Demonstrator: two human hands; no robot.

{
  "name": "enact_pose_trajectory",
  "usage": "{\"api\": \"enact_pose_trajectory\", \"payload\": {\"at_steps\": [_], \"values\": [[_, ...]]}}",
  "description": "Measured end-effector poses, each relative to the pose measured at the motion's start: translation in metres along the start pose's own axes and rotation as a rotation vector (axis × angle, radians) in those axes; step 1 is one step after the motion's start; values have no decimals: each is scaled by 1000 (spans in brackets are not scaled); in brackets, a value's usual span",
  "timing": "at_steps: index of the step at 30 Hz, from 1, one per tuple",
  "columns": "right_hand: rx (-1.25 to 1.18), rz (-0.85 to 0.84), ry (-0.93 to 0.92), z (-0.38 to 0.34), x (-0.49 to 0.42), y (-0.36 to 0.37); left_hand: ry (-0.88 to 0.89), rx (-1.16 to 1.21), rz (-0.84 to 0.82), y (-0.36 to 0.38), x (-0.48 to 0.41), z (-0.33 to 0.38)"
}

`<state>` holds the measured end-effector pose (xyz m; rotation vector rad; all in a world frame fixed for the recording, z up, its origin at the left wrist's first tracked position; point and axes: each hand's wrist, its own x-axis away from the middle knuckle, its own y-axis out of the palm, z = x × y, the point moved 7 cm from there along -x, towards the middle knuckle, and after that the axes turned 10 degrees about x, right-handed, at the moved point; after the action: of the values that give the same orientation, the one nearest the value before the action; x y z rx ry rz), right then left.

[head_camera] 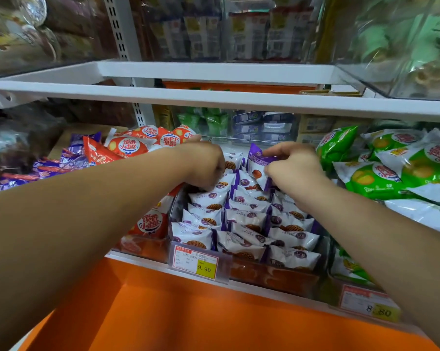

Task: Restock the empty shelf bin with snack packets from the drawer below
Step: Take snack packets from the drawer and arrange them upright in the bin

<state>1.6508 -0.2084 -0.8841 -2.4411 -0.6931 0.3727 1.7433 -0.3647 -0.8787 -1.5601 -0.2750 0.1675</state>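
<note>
A clear shelf bin [174, 211] in the middle of the shelf holds several rows of white-and-purple snack packets [249, 219] standing on edge. My right hand [293, 165] is at the back of the bin, fingers pinched on one white-and-purple packet [255, 164] held upright above the rows. My left hand [203, 163] reaches into the back left of the bin with fingers curled down among the packets; whether it grips one is hidden. The drawer is not in view.
Red-and-white packets [132, 146] fill the bin to the left, green packets [381, 173] the bin to the right. A white shelf board [213, 97] hangs close above. Price tags [196, 262] sit on the shelf front above an orange panel [188, 312].
</note>
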Motion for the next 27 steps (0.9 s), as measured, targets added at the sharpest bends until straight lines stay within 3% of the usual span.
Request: {"api": "enact_pose_trajectory", "payload": {"at_steps": [3, 7, 14, 18, 22, 27], "values": [[-6, 6, -2, 0, 0, -1, 20, -1, 141, -13, -10, -2], [-25, 16, -3, -1, -2, -2, -7, -53, -140, 8, -21, -10], [-46, 89, -20, 1, -6, -9, -30, -202, -274, 13, -19, 1], [-7, 148, -64, 0, -10, -21, -72, -74, -281, -1, -27, 3], [48, 187, -101, -1, -19, -29, -123, 38, -111, -12, -42, -1], [24, 165, -61, 8, -29, -23, -154, 117, -144, -3, -57, -10]]}}
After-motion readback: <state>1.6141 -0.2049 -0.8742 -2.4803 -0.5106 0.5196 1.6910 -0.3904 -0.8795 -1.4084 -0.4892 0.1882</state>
